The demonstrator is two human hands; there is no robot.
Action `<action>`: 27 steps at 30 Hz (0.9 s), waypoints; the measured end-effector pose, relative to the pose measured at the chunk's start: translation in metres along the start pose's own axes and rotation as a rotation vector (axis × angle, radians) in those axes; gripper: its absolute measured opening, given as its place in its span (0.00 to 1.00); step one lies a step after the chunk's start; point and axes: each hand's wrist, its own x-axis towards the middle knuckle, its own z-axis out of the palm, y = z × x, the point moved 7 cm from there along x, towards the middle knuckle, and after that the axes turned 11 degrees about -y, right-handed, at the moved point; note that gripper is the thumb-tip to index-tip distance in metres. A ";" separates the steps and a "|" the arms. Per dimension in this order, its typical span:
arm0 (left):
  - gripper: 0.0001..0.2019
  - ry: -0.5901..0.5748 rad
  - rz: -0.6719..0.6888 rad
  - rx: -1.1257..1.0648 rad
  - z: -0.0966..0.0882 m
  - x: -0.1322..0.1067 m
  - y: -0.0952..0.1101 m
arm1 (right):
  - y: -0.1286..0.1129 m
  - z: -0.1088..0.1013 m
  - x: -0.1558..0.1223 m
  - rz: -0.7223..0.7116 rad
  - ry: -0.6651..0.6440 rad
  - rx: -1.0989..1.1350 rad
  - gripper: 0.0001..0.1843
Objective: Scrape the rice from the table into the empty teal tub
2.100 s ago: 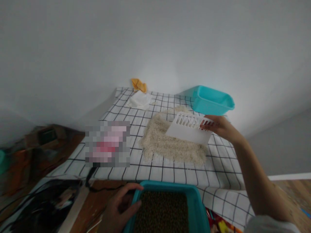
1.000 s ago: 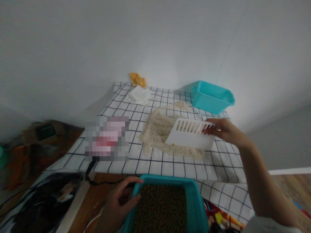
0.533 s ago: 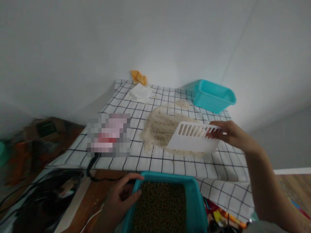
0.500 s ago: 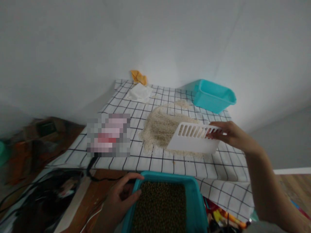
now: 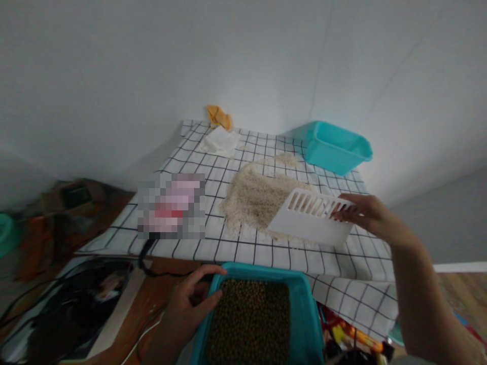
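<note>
My right hand grips a white slotted plastic basket by its slotted upper part. The basket is tilted on its side over the near right part of a spread pile of pale, rice-like grains. Its inside is turned away from view. Closer to me stands a teal tub filled with small green-brown beans. At the tub's far left corner, my left hand holds the rim between thumb and forefinger.
A checked cloth covers the table. Another teal tub stands at the back right. White tissue and an orange cloth lie at the back left. A blurred-out pink object lies left of the grains, near a black cable.
My right hand and the white basket have shifted slightly to the right over the grains. My left hand stays on the tub's rim. The view has also shifted a little.
</note>
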 end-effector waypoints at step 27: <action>0.13 0.011 -0.014 0.021 0.001 0.001 -0.002 | 0.027 0.010 -0.028 0.072 -0.058 0.099 0.20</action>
